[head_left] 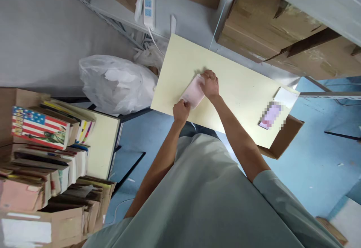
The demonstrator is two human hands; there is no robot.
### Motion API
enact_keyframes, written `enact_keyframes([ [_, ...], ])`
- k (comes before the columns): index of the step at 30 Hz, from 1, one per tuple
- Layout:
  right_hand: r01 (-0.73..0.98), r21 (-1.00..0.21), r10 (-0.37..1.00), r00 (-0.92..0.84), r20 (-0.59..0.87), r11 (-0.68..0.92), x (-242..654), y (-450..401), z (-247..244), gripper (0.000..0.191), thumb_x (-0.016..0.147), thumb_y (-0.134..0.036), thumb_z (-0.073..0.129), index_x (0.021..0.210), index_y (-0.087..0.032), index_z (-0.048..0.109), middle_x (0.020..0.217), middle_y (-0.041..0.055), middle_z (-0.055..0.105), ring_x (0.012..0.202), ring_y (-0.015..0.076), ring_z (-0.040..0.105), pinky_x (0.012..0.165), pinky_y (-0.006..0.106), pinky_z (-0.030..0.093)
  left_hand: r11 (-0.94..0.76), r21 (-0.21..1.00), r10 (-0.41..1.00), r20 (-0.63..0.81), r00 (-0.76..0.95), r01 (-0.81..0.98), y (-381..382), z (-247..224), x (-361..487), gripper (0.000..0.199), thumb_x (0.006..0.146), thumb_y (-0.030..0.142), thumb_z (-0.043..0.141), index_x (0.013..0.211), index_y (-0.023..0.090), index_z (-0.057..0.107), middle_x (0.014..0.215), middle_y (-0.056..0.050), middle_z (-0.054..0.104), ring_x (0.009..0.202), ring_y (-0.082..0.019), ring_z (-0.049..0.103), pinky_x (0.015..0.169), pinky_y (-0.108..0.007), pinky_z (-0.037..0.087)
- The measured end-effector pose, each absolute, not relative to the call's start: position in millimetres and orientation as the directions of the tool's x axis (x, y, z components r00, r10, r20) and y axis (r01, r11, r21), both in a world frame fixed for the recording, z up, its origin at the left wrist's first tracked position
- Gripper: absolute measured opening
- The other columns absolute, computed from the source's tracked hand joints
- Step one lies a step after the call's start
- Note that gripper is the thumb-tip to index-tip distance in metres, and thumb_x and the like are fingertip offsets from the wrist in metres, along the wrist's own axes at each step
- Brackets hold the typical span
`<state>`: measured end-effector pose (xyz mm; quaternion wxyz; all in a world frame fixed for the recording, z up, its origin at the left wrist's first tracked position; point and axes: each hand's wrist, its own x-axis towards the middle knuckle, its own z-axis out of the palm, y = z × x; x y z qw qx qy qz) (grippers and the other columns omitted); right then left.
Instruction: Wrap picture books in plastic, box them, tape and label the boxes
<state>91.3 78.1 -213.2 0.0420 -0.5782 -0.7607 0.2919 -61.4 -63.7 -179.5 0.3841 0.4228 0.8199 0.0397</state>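
Note:
A flat pale pink packet (194, 93) lies tilted on the cream tabletop (237, 86). At its near left end, my left hand (181, 111) is closed on the packet's corner, fingers curled. My right hand (210, 84) grips the far right end, its fingers bent over the edge. Whether the packet is a book, a bag or wrapped paper is too small to tell.
A phone (269, 116) and a white sheet (284, 97) lie at the table's right end, above an open carton (287, 137). Left are a plastic bag (118, 84) and boxed books (41, 127). A power strip (149, 9) and large cartons (262, 18) stand behind.

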Motion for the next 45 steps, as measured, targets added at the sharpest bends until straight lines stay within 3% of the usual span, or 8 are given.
enact_keyframes([
  [4, 0.87, -0.489, 0.945, -0.21, -0.25, 0.064, 90, 65, -212, 0.048, 0.105, -0.023, 0.065, 0.152, -0.017, 0.059, 0.163, 0.0206, 0.051, 0.156, 0.0365, 0.043, 0.131, 0.062, 0.034, 0.658, 0.31, 0.687, -0.62, -0.379, 0.686, -60, -173, -73, 0.026, 0.099, 0.037, 0.07, 0.114, 0.017, 0.067, 0.118, -0.02, 0.077, 0.115, -0.038, 0.074, 0.098, -0.046, 0.056],
  [7, 0.862, -0.506, 0.977, -0.093, -0.193, -0.017, 97, 43, -202, 0.056, 0.107, -0.029, 0.062, 0.16, -0.016, 0.049, 0.168, 0.0232, 0.044, 0.157, 0.038, 0.04, 0.129, 0.063, 0.037, 0.587, 0.417, 0.794, -0.463, -0.393, 0.694, -62, -176, -87, 0.056, 0.091, 0.034, 0.08, 0.138, 0.016, 0.058, 0.14, -0.023, 0.066, 0.129, -0.041, 0.067, 0.106, -0.051, 0.056],
  [9, 0.838, -0.541, 0.987, -0.019, -0.161, -0.072, 102, 20, -197, 0.058, 0.109, -0.035, 0.058, 0.162, -0.018, 0.046, 0.168, 0.0234, 0.044, 0.155, 0.0384, 0.042, 0.125, 0.064, 0.041, 0.477, 0.519, 0.876, -0.349, -0.334, 0.709, -61, -181, -96, 0.057, 0.092, 0.028, 0.077, 0.143, 0.016, 0.055, 0.142, -0.022, 0.064, 0.135, -0.04, 0.063, 0.113, -0.053, 0.054],
  [14, 0.742, -0.636, 0.974, 0.112, -0.197, -0.214, 93, -40, -198, 0.052, 0.106, -0.039, 0.06, 0.154, -0.02, 0.056, 0.149, 0.0207, 0.059, 0.142, 0.035, 0.055, 0.122, 0.06, 0.048, 0.263, 0.668, 0.959, -0.263, -0.11, 0.696, -44, -193, -106, 0.045, 0.097, 0.018, 0.065, 0.141, 0.017, 0.058, 0.136, -0.02, 0.067, 0.131, -0.036, 0.065, 0.116, -0.053, 0.054],
  [21, 0.582, -0.714, 0.918, 0.316, -0.242, -0.389, 39, -61, -205, 0.048, 0.105, -0.041, 0.061, 0.15, -0.023, 0.062, 0.151, 0.0198, 0.054, 0.126, 0.0293, 0.067, 0.106, 0.049, 0.061, 0.059, 0.781, 0.975, -0.18, 0.133, 0.622, -29, -200, -114, 0.035, 0.096, 0.01, 0.062, 0.13, 0.02, 0.065, 0.131, -0.016, 0.072, 0.131, -0.032, 0.066, 0.119, -0.052, 0.053],
  [27, 0.578, -0.728, 0.918, 0.35, -0.187, -0.368, 1, -20, -211, 0.044, 0.105, -0.044, 0.061, 0.143, -0.023, 0.066, 0.15, 0.0195, 0.056, 0.132, 0.0318, 0.063, 0.106, 0.051, 0.062, 0.028, 0.826, 0.988, -0.11, 0.112, 0.564, -9, -212, -150, 0.032, 0.098, 0.01, 0.061, 0.127, 0.021, 0.066, 0.133, -0.015, 0.072, 0.132, -0.03, 0.067, 0.119, -0.052, 0.055],
  [36, 0.641, -0.7, 0.944, 0.295, -0.151, -0.313, -61, 68, -222, 0.038, 0.1, -0.031, 0.061, 0.136, -0.021, 0.068, 0.149, 0.0188, 0.058, 0.136, 0.0324, 0.059, 0.113, 0.051, 0.057, 0.098, 0.81, 0.994, -0.11, -0.016, 0.578, 52, -221, -201, 0.043, 0.088, 0.004, 0.064, 0.127, 0.022, 0.07, 0.138, -0.015, 0.074, 0.134, -0.031, 0.068, 0.119, -0.051, 0.055],
  [45, 0.682, -0.702, 0.977, 0.187, -0.105, -0.206, -58, 38, -188, 0.04, 0.098, -0.038, 0.065, 0.134, -0.019, 0.064, 0.136, 0.0203, 0.066, 0.133, 0.0343, 0.062, 0.115, 0.057, 0.054, 0.151, 0.851, 0.988, -0.107, -0.115, 0.503, 24, -168, -233, 0.018, 0.092, 0.013, 0.067, 0.097, 0.025, 0.08, 0.119, -0.007, 0.083, 0.119, -0.026, 0.076, 0.115, -0.046, 0.058],
])
